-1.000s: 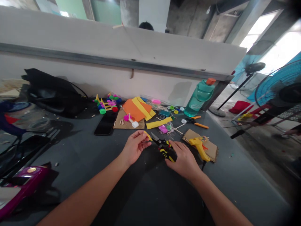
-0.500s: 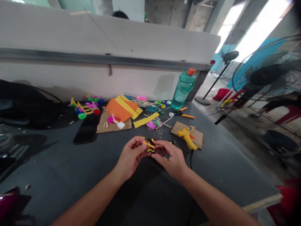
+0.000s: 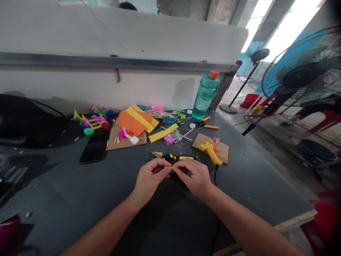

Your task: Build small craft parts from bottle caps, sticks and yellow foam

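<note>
My left hand (image 3: 149, 179) and my right hand (image 3: 195, 177) meet above the dark table, fingertips almost touching. Both are closed in a pinch on a small, thin yellow strip (image 3: 168, 167), held roughly level. Fingers cover much of it, so its full shape is hidden. Just beyond the fingertips lies a black-and-yellow tool (image 3: 183, 157) with a pointed end to the left, perhaps a cutter knife. To the right, a yellow hot glue gun (image 3: 212, 150) rests on a piece of cardboard (image 3: 225, 153), its cord running toward me.
Orange and yellow sheets (image 3: 130, 122) lie on cardboard behind my hands, near a loose yellow strip (image 3: 163, 133). Orange-handled pliers (image 3: 210, 126) and a teal bottle (image 3: 205, 96) stand farther right. A phone (image 3: 93, 149) and colourful wheeled models (image 3: 92, 122) are left. A low partition (image 3: 149, 85) borders the back.
My hands have drawn together and the yellow strip has turned from slanted to about level between them. The black-and-yellow tool behind them shows more fully. The view has shifted slightly.
</note>
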Demonstrator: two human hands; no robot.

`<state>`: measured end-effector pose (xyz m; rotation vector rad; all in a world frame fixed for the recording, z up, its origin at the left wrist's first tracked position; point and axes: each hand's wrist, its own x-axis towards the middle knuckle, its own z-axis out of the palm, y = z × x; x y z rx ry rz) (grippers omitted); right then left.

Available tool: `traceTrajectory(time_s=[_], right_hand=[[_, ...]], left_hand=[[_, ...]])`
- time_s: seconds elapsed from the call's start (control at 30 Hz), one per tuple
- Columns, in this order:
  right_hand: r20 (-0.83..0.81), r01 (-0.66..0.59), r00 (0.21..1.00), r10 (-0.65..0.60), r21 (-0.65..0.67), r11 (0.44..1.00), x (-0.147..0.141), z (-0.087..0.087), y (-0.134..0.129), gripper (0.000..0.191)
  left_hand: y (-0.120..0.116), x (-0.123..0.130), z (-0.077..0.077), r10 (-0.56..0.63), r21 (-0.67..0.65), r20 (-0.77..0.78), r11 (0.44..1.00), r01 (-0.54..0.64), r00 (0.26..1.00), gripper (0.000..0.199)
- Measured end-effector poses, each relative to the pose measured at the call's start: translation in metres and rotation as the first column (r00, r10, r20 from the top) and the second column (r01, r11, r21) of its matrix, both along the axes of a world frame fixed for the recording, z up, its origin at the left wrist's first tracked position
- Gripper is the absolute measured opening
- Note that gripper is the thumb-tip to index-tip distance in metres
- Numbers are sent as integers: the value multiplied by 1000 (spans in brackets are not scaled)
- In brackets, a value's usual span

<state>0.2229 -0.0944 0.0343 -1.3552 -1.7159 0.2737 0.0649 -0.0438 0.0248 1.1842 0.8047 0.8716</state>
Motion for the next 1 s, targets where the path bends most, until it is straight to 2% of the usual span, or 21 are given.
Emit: traceTrajectory(time_s=[0.2,0.33,0.43,0.63,0.77,1.0], right_hand=[[24,-12,1000,10,47,999,-2,-1,0,9],[21,-3,1000,2,58,998,-2,0,-1,9],[6,3,1000,-4,78,997,-2,1,-1,8],[1,62,998,-62,49,997,1,6,0,6],[17,43,999,-43,41,998,2,5,1,7],[-65,37,997,-39,-17,999,-2,1,1,5]], left_hand=[[1,-1,3,51,238,-61,971,-35,997,7],[1,-3,2,57,315,-75,949,-31,996,6],[1,-4,2,75,310,-74,950,-49,994,8],[3,-4,1,102,206,-78,975,-84,992,21],[2,-4,0,62,167,-98,985,-45,993,16],[0,-3,5,103,200,-150,977,-72,983,11]])
